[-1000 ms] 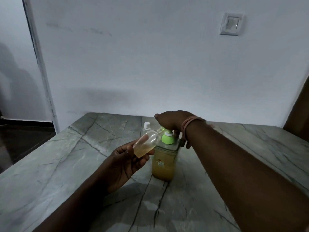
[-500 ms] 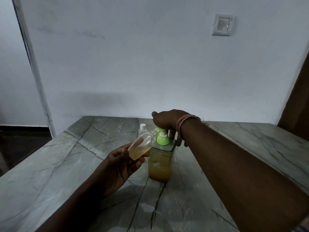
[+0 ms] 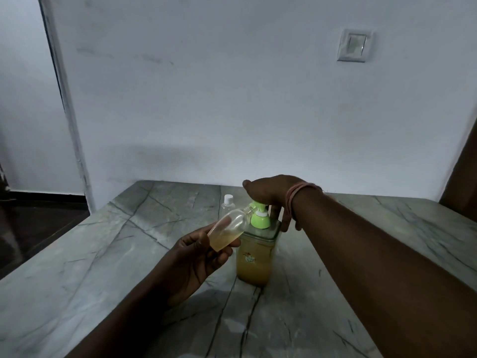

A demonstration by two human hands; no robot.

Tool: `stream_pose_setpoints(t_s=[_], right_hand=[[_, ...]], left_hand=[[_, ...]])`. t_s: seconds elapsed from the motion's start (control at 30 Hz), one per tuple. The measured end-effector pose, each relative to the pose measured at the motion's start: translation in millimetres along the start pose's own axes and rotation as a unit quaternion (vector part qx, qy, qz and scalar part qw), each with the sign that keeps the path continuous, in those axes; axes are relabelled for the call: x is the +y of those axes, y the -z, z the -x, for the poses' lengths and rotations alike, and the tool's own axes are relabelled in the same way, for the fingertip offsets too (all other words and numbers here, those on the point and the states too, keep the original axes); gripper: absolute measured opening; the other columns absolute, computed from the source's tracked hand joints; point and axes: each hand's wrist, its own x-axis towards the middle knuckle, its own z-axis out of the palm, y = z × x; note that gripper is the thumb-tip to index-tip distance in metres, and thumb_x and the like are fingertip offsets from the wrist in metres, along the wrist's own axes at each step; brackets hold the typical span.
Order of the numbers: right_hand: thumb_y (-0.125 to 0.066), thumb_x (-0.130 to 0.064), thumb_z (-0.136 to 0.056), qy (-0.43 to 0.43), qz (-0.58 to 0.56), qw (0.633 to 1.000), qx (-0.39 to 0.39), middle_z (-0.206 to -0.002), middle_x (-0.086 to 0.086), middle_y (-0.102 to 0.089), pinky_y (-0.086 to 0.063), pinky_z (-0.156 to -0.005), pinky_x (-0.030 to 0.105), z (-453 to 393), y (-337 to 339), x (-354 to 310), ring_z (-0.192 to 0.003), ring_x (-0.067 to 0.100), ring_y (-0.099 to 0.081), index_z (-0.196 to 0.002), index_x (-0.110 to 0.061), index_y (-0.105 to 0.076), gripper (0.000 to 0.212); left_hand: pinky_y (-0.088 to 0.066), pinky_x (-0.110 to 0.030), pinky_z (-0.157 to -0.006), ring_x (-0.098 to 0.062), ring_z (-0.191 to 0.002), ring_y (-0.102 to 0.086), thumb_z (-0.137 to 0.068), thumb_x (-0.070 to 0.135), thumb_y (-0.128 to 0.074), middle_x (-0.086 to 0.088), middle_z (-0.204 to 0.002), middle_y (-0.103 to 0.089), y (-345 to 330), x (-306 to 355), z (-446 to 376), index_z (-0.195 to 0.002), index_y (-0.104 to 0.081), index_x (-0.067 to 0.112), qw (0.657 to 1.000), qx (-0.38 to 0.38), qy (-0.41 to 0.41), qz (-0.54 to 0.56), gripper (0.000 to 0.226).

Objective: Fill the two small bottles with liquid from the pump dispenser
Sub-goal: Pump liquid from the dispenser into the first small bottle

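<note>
A clear pump dispenser (image 3: pixel 255 259) with yellow liquid and a green pump head (image 3: pixel 260 218) stands mid-table. My right hand (image 3: pixel 271 195) lies over the pump head, its fingers bent down behind it. My left hand (image 3: pixel 196 257) grips a small clear bottle (image 3: pixel 229 229), tilted with its open mouth against the green nozzle; yellow liquid lies in its lower part. A second small clear bottle (image 3: pixel 228 205) with a white cap stands upright just behind, partly hidden by the tilted bottle.
The grey marble table (image 3: pixel 103 259) runs to a white wall at the back, with a light switch (image 3: pixel 355 45) high on it. The table's left edge drops to a dark floor (image 3: pixel 31 223). A dark brown surface (image 3: pixel 462 182) stands at the far right.
Both hands, the tilted bottle and the dispenser hold nearly the same pose; only the camera view has shifted slightly.
</note>
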Motion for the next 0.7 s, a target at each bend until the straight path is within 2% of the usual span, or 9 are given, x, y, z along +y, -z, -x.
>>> stream_pose_setpoints(t_s=[0.07,0.17,0.33,0.47,0.53,0.7], right_hand=[[-0.020,-0.020,-0.106,0.009,0.023,1.000,0.015,-0.145,0.017,-0.042,-0.035,-0.104,0.032,-4.4,-3.1,0.5,-0.129,0.028,-0.046,-0.140,-0.001,-0.041,0.044],[-0.023,-0.012,-0.104,0.005,0.028,1.000,0.011,-0.140,0.018,-0.047,-0.038,-0.100,0.031,-18.0,-14.4,4.8,-0.125,0.031,-0.048,-0.133,0.003,-0.047,0.041],[-0.023,-0.022,-0.105,0.007,0.009,1.000,0.006,-0.143,0.015,-0.044,-0.037,-0.102,0.034,-18.7,-15.5,3.6,-0.126,0.029,-0.047,-0.135,-0.002,-0.046,0.043],[-0.017,-0.041,-0.104,0.006,0.005,1.000,-0.005,-0.153,0.011,-0.033,-0.030,-0.113,0.035,-4.9,-5.5,1.3,-0.138,0.028,-0.036,-0.147,-0.013,-0.033,0.053],[-0.016,-0.044,-0.104,-0.004,0.009,1.000,0.005,-0.154,0.013,-0.030,-0.027,-0.116,0.035,-2.8,-2.6,0.6,-0.141,0.028,-0.032,-0.149,-0.013,-0.030,0.056],[-0.022,-0.016,-0.105,0.000,0.022,1.000,0.013,-0.143,0.017,-0.044,-0.036,-0.104,0.034,-12.0,-14.9,2.3,-0.129,0.031,-0.044,-0.136,0.001,-0.043,0.041]], left_hand=[[-0.060,-0.029,-0.082,-0.024,-0.091,-0.071,-0.069,0.027,-0.091,-0.029,-0.118,-0.066,-0.3,0.2,-0.5,-0.134,-0.060,0.006,1.000,0.007,-0.003,0.000,0.075],[-0.060,-0.029,-0.083,-0.023,-0.091,-0.070,-0.070,0.028,-0.090,-0.030,-0.117,-0.065,1.8,-0.7,-2.1,-0.135,-0.059,0.005,1.000,0.002,-0.005,-0.001,0.075],[-0.060,-0.029,-0.084,-0.023,-0.092,-0.070,-0.073,0.028,-0.088,-0.030,-0.118,-0.064,2.3,-0.3,-0.6,-0.137,-0.057,0.004,1.000,-0.007,-0.005,0.003,0.074],[-0.060,-0.029,-0.083,-0.023,-0.091,-0.070,-0.072,0.029,-0.089,-0.029,-0.117,-0.066,-2.0,-0.3,1.6,-0.136,-0.058,0.006,1.000,0.002,-0.004,0.002,0.075],[-0.060,-0.028,-0.082,-0.022,-0.092,-0.070,-0.072,0.029,-0.089,-0.028,-0.118,-0.066,-1.5,-0.8,0.7,-0.136,-0.059,0.007,1.000,0.004,-0.002,0.000,0.075],[-0.059,-0.029,-0.084,-0.023,-0.092,-0.070,-0.072,0.029,-0.089,-0.029,-0.119,-0.065,1.4,-2.3,-1.1,-0.136,-0.058,0.006,1.000,0.001,-0.003,-0.003,0.074]])
